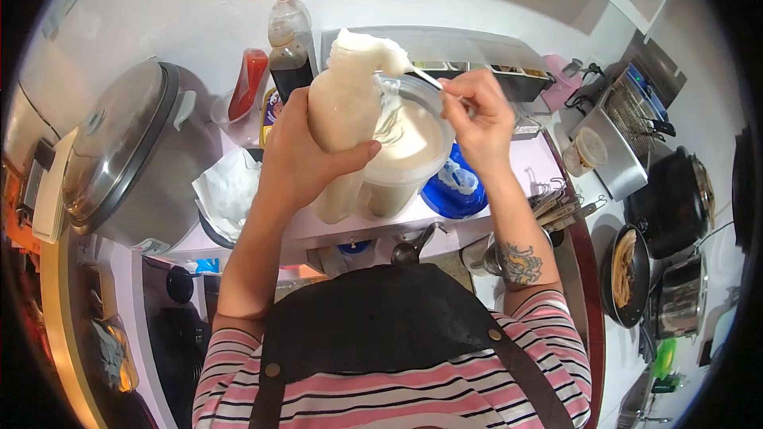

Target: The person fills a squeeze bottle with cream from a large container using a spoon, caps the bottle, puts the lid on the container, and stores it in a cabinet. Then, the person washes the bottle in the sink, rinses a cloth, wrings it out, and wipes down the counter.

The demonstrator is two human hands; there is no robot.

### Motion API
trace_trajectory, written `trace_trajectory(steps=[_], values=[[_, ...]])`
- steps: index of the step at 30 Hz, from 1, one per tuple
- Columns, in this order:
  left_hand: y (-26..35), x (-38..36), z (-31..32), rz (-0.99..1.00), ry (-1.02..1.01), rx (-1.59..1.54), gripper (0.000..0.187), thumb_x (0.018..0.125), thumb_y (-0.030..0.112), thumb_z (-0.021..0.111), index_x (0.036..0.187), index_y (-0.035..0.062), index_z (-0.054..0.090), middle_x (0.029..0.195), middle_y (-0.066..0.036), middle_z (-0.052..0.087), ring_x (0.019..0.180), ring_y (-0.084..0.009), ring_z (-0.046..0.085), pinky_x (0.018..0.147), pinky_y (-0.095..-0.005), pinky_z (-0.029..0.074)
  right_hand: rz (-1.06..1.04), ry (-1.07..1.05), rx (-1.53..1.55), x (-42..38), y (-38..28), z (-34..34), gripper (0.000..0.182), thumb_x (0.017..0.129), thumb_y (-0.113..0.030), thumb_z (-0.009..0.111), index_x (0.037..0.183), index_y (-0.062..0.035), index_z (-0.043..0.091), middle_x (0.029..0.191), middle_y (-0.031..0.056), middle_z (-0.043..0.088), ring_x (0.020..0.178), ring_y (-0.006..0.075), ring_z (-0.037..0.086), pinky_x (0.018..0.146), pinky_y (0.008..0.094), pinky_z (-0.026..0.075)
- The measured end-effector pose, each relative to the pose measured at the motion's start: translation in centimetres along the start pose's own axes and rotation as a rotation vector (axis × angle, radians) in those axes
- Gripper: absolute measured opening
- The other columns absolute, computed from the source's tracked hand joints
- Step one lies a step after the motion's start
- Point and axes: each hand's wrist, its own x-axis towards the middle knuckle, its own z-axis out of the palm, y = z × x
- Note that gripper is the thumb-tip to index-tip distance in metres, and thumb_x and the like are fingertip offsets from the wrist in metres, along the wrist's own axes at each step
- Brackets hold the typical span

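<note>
My left hand (306,151) is wrapped round a tall translucent bottle (343,115), held upright and filled with a creamy white sauce. White sauce (367,49) is heaped over the bottle's mouth and hides its rim. Between the fingers of my right hand (480,115) is the thin handle of a spoon (427,78); its bowl is buried in the sauce at the bottle's top. Just behind and right of the bottle stands a clear plastic tub (429,160) with more of the white sauce inside. A blue lid (453,197), smeared with white, lies beside the tub.
A large rice cooker (135,143) stands left, near white paper (226,191) in a dark container. Behind are a yellow-capped bottle of dark liquid (291,48) and a red squeeze bottle (249,79). At right are a frying pan (624,278) and a black pot (668,199).
</note>
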Motion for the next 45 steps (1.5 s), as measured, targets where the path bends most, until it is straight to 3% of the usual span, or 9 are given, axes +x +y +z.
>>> trace_trajectory(steps=[3,7,15,20,29,33,35,38,45], values=[[-0.4,0.1,-0.6,0.000,-0.029,-0.009,0.069,0.053,0.030,0.079,0.106,-0.0019,0.049,0.094,-0.016,0.059,0.087,-0.0255,0.059,0.076,-0.0351,0.046,0.131,-0.038,-0.028,1.0,0.3,-1.3,0.008,0.077,0.000,0.060,0.085,0.0018,0.061,0.077,0.0015,0.054,0.068,0.0075,0.054,0.052,0.0200,0.043],[-0.6,0.3,-1.2,0.026,-0.103,-0.001,0.071,0.052,0.026,0.080,0.109,-0.0027,0.049,0.098,-0.016,0.059,0.089,-0.0245,0.059,0.078,-0.0349,0.046,0.655,-0.139,0.398,2.8,-1.0,-1.6,0.011,0.078,-0.004,0.061,0.088,-0.0006,0.060,0.076,0.0028,0.059,0.051,0.0074,0.051,0.049,0.0183,0.039],[0.1,0.2,-1.2,-0.001,-0.097,-0.099,0.070,0.052,0.026,0.080,0.107,-0.0034,0.049,0.096,-0.015,0.060,0.087,-0.0222,0.059,0.077,-0.0332,0.047,0.387,0.010,0.334,1.4,-3.6,2.8,0.018,0.083,-0.003,0.055,0.100,0.0029,0.057,0.075,0.0043,0.060,0.062,0.0105,0.058,0.057,0.0201,0.044],[1.0,0.0,-0.9,-0.023,-0.129,-0.117,0.066,0.054,0.028,0.079,0.104,-0.0034,0.050,0.093,-0.014,0.060,0.084,-0.0198,0.059,0.074,-0.0317,0.046,0.193,0.031,0.227,0.0,-3.6,4.2,0.021,0.084,0.007,0.047,0.102,0.0032,0.057,0.095,0.0079,0.049,0.074,0.0148,0.061,0.063,0.0237,0.047],[0.9,0.6,-0.8,-0.053,-0.114,-0.271,0.062,0.058,0.025,0.079,0.104,-0.0036,0.050,0.093,-0.012,0.059,0.084,-0.0180,0.058,0.075,-0.0308,0.046,-0.205,0.107,-0.146,-1.3,-3.1,3.6,0.026,0.077,0.014,0.049,0.098,0.0033,0.059,0.086,0.0074,0.050,0.073,0.0150,0.059,0.063,0.0250,0.049],[-0.1,1.0,-1.8,-0.055,-0.183,-0.307,0.063,0.058,0.019,0.079,0.107,-0.0037,0.049,0.096,-0.012,0.058,0.088,-0.0175,0.057,0.078,-0.0304,0.045,-0.201,0.141,-0.206,-0.7,-1.5,1.4,0.024,0.073,0.011,0.052,0.093,0.0008,0.061,0.080,0.0102,0.052,0.067,0.0153,0.057,0.058,0.0262,0.047],[-0.6,1.2,-2.4,-0.052,-0.237,-0.293,0.063,0.057,0.018,0.079,0.108,-0.0036,0.049,0.097,-0.012,0.058,0.089,-0.0176,0.056,0.079,-0.0303,0.045,0.098,0.095,-0.060,0.6,-0.6,0.0,0.018,0.074,0.005,0.052,0.089,0.0009,0.062,0.079,0.0090,0.054,0.069,0.0151,0.057,0.061,0.0251,0.046],[-0.6,1.5,-3.2,-0.022,-0.322,-0.174,0.068,0.054,0.016,0.080,0.110,-0.0030,0.048,0.098,-0.012,0.057,0.090,-0.0184,0.056,0.081,-0.0300,0.044,0.231,-0.062,-0.067,3.8,0.5,-2.1,0.019,0.072,-0.002,0.051,0.087,0.0003,0.063,0.081,0.0084,0.062,0.072,0.0135,0.055,0.066,0.0248,0.044],[-0.9,1.9,-3.6,0.027,-0.440,0.036,0.074,0.048,0.013,0.081,0.113,-0.0029,0.048,0.098,-0.011,0.057,0.092,-0.0199,0.055,0.083,-0.0297,0.043,0.202,-0.462,-0.053,8.0,-0.4,-2.0,0.017,0.072,-0.002,0.052,0.086,-0.0005,0.061,0.079,0.0014,0.059,0.076,0.0078,0.051,0.073,0.0225,0.041]])
